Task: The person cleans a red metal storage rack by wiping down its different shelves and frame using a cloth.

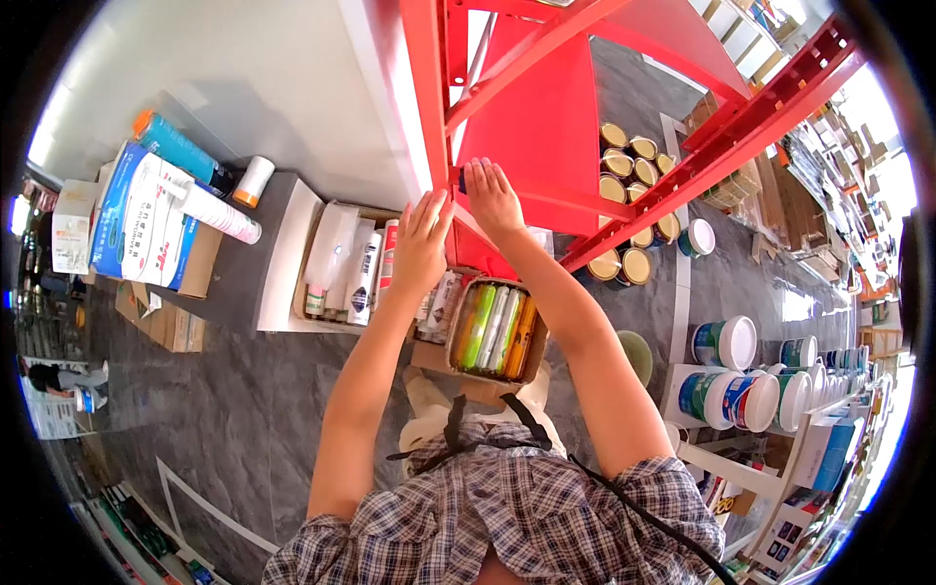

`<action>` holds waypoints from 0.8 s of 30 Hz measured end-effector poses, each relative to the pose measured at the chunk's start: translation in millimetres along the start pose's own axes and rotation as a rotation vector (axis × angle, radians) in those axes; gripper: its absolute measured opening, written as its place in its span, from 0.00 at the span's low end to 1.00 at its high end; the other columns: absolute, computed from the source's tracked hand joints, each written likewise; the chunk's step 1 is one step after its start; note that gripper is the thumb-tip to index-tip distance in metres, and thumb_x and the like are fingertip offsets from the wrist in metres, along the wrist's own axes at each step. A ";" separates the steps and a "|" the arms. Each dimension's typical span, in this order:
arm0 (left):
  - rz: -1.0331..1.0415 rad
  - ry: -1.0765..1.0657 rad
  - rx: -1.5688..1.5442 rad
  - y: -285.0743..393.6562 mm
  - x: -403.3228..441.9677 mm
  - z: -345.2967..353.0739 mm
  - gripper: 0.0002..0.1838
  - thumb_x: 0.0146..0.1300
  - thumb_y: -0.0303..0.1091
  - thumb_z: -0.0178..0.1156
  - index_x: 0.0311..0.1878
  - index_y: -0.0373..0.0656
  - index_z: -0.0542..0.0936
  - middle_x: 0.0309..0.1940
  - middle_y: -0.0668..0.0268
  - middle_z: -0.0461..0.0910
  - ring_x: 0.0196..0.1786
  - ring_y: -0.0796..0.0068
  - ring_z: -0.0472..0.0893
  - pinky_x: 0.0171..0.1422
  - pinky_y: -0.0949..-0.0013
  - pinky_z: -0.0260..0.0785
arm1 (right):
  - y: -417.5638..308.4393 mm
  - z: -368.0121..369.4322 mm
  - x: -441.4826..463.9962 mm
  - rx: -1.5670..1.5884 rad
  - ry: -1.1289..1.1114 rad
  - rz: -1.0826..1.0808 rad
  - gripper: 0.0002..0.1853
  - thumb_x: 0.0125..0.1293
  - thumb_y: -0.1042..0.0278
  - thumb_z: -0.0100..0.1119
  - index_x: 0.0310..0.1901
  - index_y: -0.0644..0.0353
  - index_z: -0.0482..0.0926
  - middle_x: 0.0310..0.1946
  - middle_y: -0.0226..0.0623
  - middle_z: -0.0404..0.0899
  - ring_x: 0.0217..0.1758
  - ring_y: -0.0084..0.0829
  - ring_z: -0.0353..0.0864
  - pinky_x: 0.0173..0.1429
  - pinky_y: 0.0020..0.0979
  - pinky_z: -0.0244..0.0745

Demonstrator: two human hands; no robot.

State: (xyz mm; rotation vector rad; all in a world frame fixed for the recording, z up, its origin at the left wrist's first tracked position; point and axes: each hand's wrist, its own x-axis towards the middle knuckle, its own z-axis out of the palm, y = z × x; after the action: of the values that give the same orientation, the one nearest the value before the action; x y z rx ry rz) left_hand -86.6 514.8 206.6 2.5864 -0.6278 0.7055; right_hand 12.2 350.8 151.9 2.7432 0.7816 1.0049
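Observation:
My left hand lies with fingers stretched out at the lower part of a red metal upright. Just right of it, my right hand rests with fingers extended on the red rack's flat shelf panel. A small dark piece shows at the edge of my right fingertips; its kind is hidden. Below my hands stands an open box holding yellow-green, silver and orange tubes. Left of my left forearm, a carton contains white sealant cartridges.
A grey cabinet at left carries a blue-white box, a spray can and a cartridge. Several gold-lidded cans stand beyond the rack. Paint buckets line the right. Another person is far left.

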 end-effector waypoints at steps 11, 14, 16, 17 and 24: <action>0.039 0.010 -0.085 32.5 -8.9 15.5 0.29 0.53 0.16 0.51 0.62 0.42 0.69 0.66 0.58 0.65 0.70 0.56 0.63 0.72 0.50 0.54 | 132.6 -39.4 -115.8 -0.354 -0.339 0.035 0.27 0.67 0.66 0.41 0.67 0.67 0.60 0.66 0.48 0.64 0.72 0.42 0.61 0.78 0.40 0.48; 0.046 -0.009 -0.073 37.7 -11.8 14.5 0.29 0.54 0.16 0.51 0.62 0.42 0.69 0.66 0.58 0.65 0.70 0.56 0.63 0.72 0.49 0.55 | 154.1 -56.5 -136.2 -0.340 -0.167 0.127 0.25 0.64 0.68 0.48 0.62 0.69 0.65 0.60 0.47 0.71 0.68 0.40 0.67 0.75 0.38 0.56; 0.063 -0.008 -0.052 36.2 -7.1 12.0 0.29 0.54 0.16 0.51 0.62 0.42 0.69 0.66 0.58 0.65 0.70 0.57 0.63 0.72 0.48 0.55 | 158.7 -62.8 -142.0 -0.402 -0.188 0.144 0.25 0.63 0.68 0.49 0.61 0.69 0.66 0.59 0.47 0.71 0.67 0.40 0.68 0.74 0.38 0.57; 0.069 0.015 -0.038 33.1 -3.5 9.9 0.28 0.54 0.17 0.52 0.62 0.42 0.70 0.66 0.58 0.65 0.70 0.57 0.63 0.72 0.48 0.55 | 158.9 -64.5 -143.7 -0.459 -0.215 0.157 0.24 0.63 0.68 0.49 0.60 0.70 0.67 0.58 0.47 0.72 0.66 0.40 0.69 0.73 0.38 0.58; -0.009 0.082 -0.047 23.6 11.5 -11.7 0.28 0.53 0.16 0.53 0.61 0.41 0.71 0.65 0.58 0.65 0.70 0.56 0.62 0.72 0.47 0.54 | 166.6 -103.3 -60.2 -0.261 -0.162 0.213 0.23 0.64 0.67 0.49 0.60 0.66 0.69 0.56 0.48 0.74 0.64 0.40 0.71 0.72 0.39 0.60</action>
State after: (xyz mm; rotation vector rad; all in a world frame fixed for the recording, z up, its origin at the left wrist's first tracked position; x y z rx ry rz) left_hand -94.2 497.2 228.0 2.5016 -0.5992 0.7802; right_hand -20.5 170.3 243.6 2.6740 0.3134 0.8363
